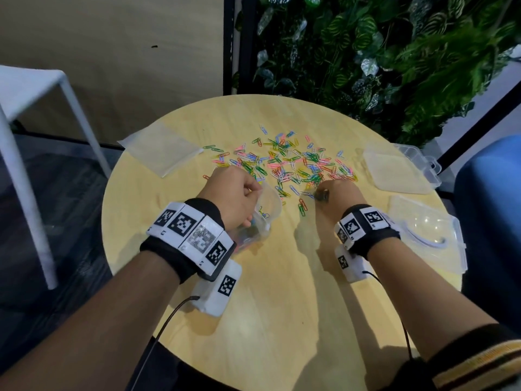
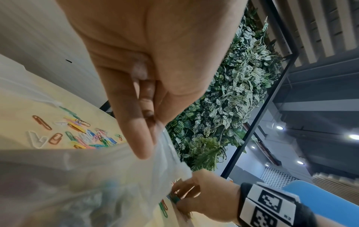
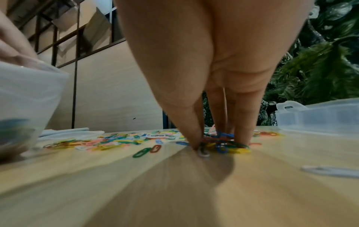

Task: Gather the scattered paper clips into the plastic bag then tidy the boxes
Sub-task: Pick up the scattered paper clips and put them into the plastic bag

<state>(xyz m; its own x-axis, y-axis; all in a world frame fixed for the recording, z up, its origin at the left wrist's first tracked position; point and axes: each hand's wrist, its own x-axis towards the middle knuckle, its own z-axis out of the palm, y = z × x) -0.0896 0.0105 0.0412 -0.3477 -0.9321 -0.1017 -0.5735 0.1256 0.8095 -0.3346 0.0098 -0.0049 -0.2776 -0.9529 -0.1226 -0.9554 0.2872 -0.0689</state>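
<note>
Many coloured paper clips (image 1: 296,162) lie scattered across the middle of the round wooden table (image 1: 253,320). My left hand (image 1: 251,191) pinches the rim of a clear plastic bag (image 1: 267,213), holding its mouth open just left of the pile; some clips show inside the bag (image 2: 108,181). My right hand (image 1: 324,193) is down on the near edge of the pile. In the right wrist view its fingertips (image 3: 194,142) close around a small bunch of clips (image 3: 225,147) on the tabletop, a short way right of the bag (image 3: 25,98).
Two clear plastic boxes sit at the table's right: one open box (image 1: 400,173) further back and one (image 1: 428,232) nearer. A flat clear bag (image 1: 160,148) lies at the back left. A white stool (image 1: 36,88) stands left, a plant wall (image 1: 394,52) behind.
</note>
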